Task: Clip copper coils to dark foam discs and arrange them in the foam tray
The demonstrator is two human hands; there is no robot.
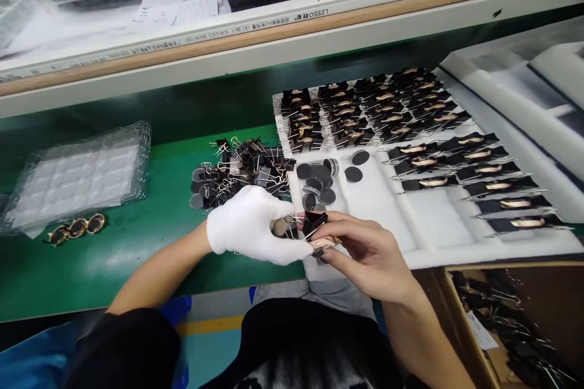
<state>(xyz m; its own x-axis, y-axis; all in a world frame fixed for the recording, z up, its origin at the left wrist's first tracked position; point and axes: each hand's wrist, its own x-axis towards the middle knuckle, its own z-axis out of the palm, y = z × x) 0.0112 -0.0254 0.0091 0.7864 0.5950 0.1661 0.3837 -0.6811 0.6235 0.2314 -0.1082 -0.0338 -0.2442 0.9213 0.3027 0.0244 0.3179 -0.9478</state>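
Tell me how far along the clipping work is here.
Done: many rows of clipped pieces fill much of the white foam tray. In hand: the gloved left hand and bare right hand work a black binder clip onto a gold-toned piece. Left: loose clips, grey discs and bare tray space.

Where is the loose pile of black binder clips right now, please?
In the head view, the pile of binder clips lies on the green table, just beyond the gloved left hand and left of the white tray.
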